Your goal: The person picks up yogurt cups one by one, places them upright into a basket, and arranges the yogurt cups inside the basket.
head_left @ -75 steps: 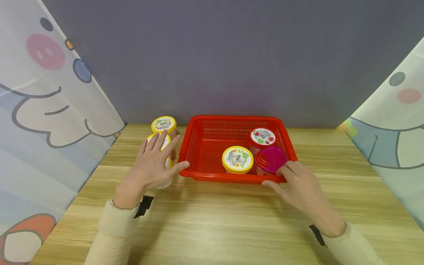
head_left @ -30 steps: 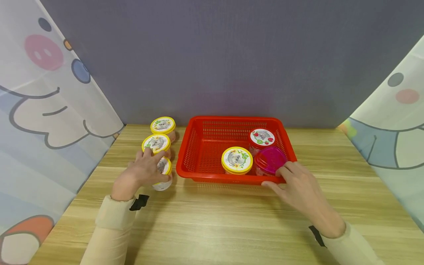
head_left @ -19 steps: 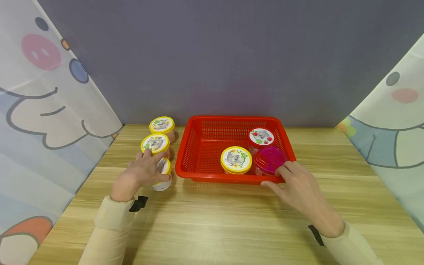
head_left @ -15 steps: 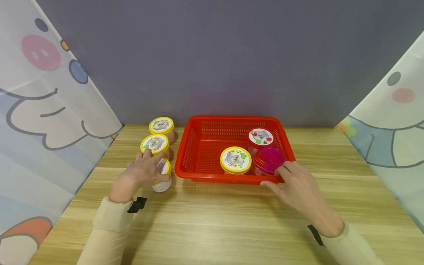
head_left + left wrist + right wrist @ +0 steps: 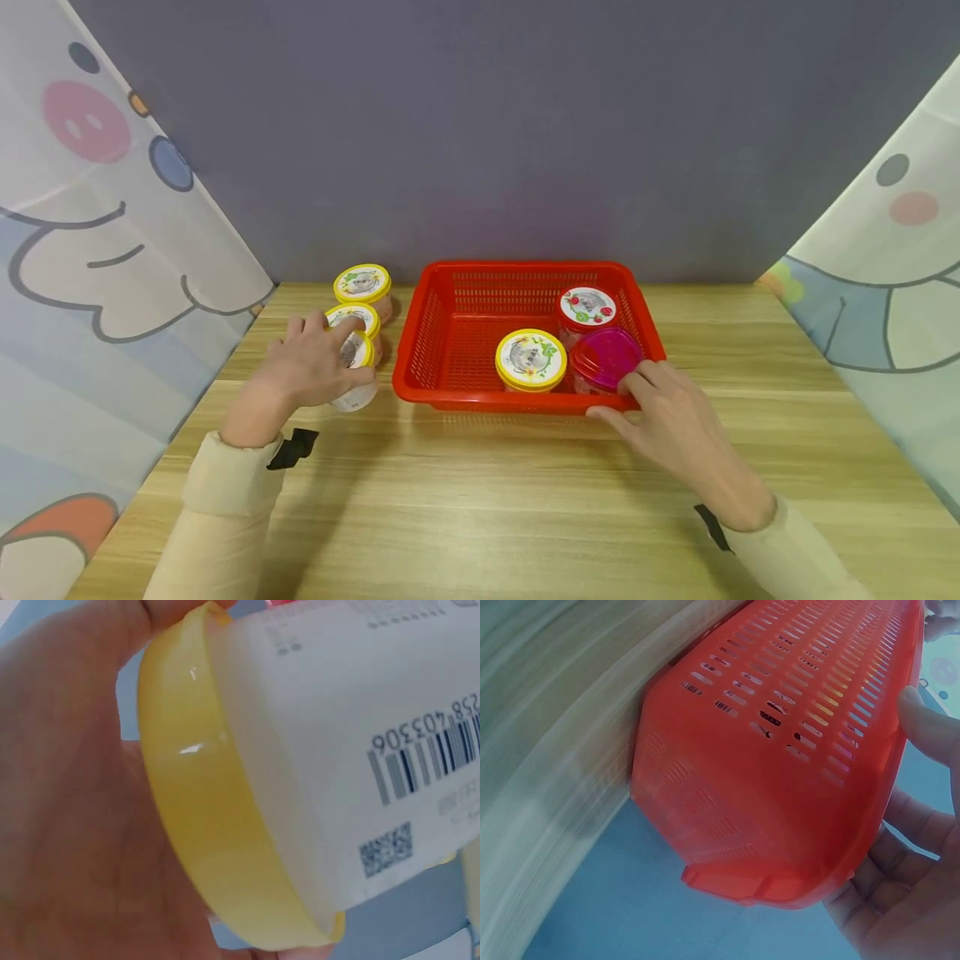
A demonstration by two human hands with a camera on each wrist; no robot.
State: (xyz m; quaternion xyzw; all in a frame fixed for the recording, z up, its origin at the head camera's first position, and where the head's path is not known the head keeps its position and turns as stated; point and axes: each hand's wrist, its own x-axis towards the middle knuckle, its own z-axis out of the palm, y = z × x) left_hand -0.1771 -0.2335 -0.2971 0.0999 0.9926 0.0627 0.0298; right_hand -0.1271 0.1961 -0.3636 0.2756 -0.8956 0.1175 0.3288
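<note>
My left hand (image 5: 303,367) grips a clear jar (image 5: 356,396) by its yellow lid, seen close up in the left wrist view with a barcode on its white label (image 5: 322,750). The jar looks raised, partly covering another yellow-lidded jar (image 5: 358,313) behind it. My right hand (image 5: 678,429) holds the front right rim of a red slotted basket (image 5: 480,402), thumb outside and fingers over the edge. Inside that basket stand a yellow-lidded jar (image 5: 531,360), a red-lidded jar (image 5: 588,307) and a jar with a magenta lid (image 5: 606,354).
A further yellow-lidded jar (image 5: 362,283) stands at the back left of the wooden table (image 5: 480,500). A grey panel (image 5: 480,142) rises behind the table, with cartoon-printed curtains (image 5: 187,250) at both sides. The basket stands close to that panel.
My left hand came down spread over the jars, closed on the front one, and has since moved it up and slightly left. The right hand stays on the basket rim.
</note>
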